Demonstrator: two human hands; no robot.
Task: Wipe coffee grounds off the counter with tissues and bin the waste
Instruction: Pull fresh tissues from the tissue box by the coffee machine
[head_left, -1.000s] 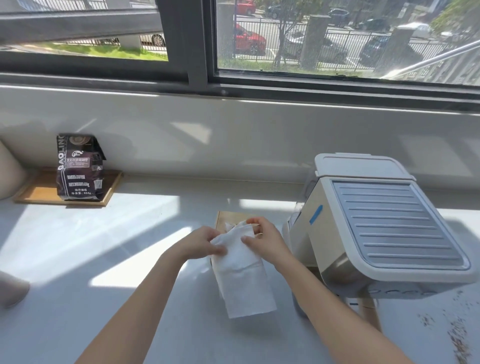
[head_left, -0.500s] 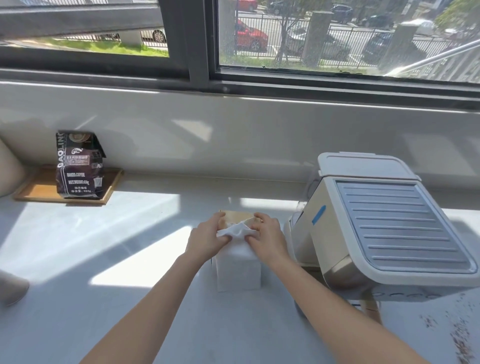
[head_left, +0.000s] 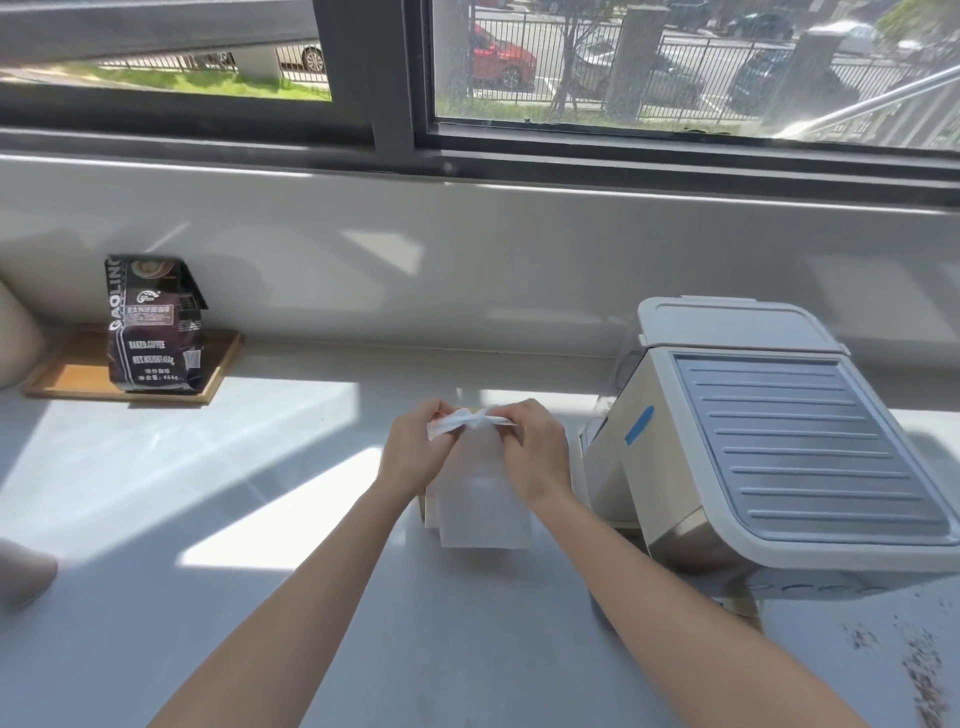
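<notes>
A white tissue (head_left: 485, 499) hangs down in front of me at the middle of the pale counter (head_left: 208, 467). My left hand (head_left: 418, 452) and my right hand (head_left: 535, 457) both pinch its bunched top edge, close together. The hanging sheet hides most of a tan tissue box (head_left: 427, 512) standing behind it. Dark coffee grounds (head_left: 924, 675) lie scattered on the counter at the lower right, in front of the coffee machine. No bin is in view.
A white and silver coffee machine (head_left: 769, 447) stands right of my hands. A dark coffee bag (head_left: 150, 325) sits on a wooden tray (head_left: 67, 382) at the back left. A wall and window run behind the counter. A beige object (head_left: 21, 571) shows at the left edge.
The tissue, held slanting a second ago, now hangs straight down, with its top gathered tighter. Both hands have shifted slightly away from me, and closer together.
</notes>
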